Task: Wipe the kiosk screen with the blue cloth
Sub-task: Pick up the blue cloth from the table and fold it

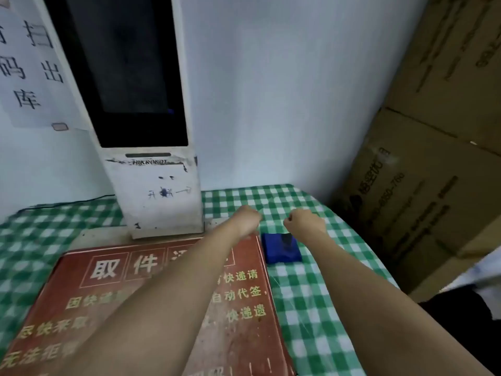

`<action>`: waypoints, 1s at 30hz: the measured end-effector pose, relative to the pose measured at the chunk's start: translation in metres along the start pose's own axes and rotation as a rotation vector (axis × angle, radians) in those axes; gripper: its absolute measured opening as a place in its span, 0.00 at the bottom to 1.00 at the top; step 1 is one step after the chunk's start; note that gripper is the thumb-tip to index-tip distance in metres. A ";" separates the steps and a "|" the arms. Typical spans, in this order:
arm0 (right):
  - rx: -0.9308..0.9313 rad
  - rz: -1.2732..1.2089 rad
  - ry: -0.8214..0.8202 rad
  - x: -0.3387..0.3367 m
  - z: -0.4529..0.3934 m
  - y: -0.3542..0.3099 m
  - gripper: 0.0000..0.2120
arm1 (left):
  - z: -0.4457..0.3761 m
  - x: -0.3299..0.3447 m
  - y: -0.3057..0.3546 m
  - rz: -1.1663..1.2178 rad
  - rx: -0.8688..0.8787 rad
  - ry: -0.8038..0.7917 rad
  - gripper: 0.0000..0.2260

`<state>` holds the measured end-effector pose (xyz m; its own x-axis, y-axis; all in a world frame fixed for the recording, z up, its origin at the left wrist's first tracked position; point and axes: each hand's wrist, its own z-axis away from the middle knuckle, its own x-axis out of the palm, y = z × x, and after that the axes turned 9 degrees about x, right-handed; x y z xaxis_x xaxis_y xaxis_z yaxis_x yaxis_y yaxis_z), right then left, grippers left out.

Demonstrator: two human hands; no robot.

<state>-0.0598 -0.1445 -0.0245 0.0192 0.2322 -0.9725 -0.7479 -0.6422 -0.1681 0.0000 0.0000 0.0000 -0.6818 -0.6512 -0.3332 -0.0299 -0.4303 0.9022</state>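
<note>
A white kiosk (160, 191) stands on the table at the back left, and its tall dark screen (122, 69) is off. The blue cloth (280, 248), folded into a small square, lies flat on the green checked tablecloth (311, 308), right of the kiosk's base. My left hand (248, 219) is a closed fist just left of and beyond the cloth, holding nothing. My right hand (305, 221) is also a closed fist, above the cloth's far right corner, and its wrist hides that corner. Neither hand grips the cloth.
A red sign board (108, 308) with Chinese text lies flat in front of the kiosk, under my left forearm. Stacked cardboard boxes (433, 158) stand at the right. A paper notice (29, 63) hangs on the wall at left. The table's edge curves down the right side.
</note>
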 end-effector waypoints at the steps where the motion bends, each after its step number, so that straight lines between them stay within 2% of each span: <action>1: 0.013 0.014 -0.040 0.006 -0.009 0.007 0.09 | -0.008 0.011 -0.001 -0.012 0.004 -0.014 0.06; 4: 0.054 0.026 -0.096 0.030 -0.031 0.021 0.11 | -0.030 0.031 -0.015 -0.051 -0.056 -0.028 0.12; 7: 0.086 0.021 -0.174 0.055 -0.060 0.032 0.13 | -0.062 0.057 -0.029 -0.063 -0.109 -0.027 0.06; 11: 0.184 -0.032 -0.294 0.081 -0.084 0.040 0.15 | -0.091 0.077 -0.044 -0.019 -0.198 -0.084 0.06; 16: 0.177 -0.136 -0.366 0.113 -0.111 0.049 0.20 | -0.122 0.091 -0.058 0.003 -0.291 -0.090 0.22; 18: 0.217 -0.199 -0.378 0.125 -0.120 0.050 0.24 | -0.131 0.092 -0.062 0.034 -0.305 -0.094 0.18; 20: 0.286 -0.223 -0.354 0.133 -0.128 0.049 0.26 | -0.135 0.092 -0.065 0.036 -0.318 -0.090 0.07; 22: 0.345 -0.238 -0.318 0.139 -0.135 0.048 0.27 | -0.138 0.091 -0.069 0.055 -0.335 -0.077 0.12; 26: 0.443 -0.367 -0.330 0.148 -0.147 0.044 0.26 | -0.141 0.085 -0.071 0.094 -0.340 -0.059 0.13; 30: 0.497 -0.445 -0.360 0.151 -0.152 0.042 0.25 | -0.138 0.077 -0.071 0.104 -0.333 -0.056 0.06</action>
<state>0.0127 -0.2478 -0.2035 0.2347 0.6717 -0.7027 -0.9329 -0.0474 -0.3569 0.0509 -0.1058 -0.1276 -0.7084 -0.6705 -0.2205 0.2750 -0.5499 0.7887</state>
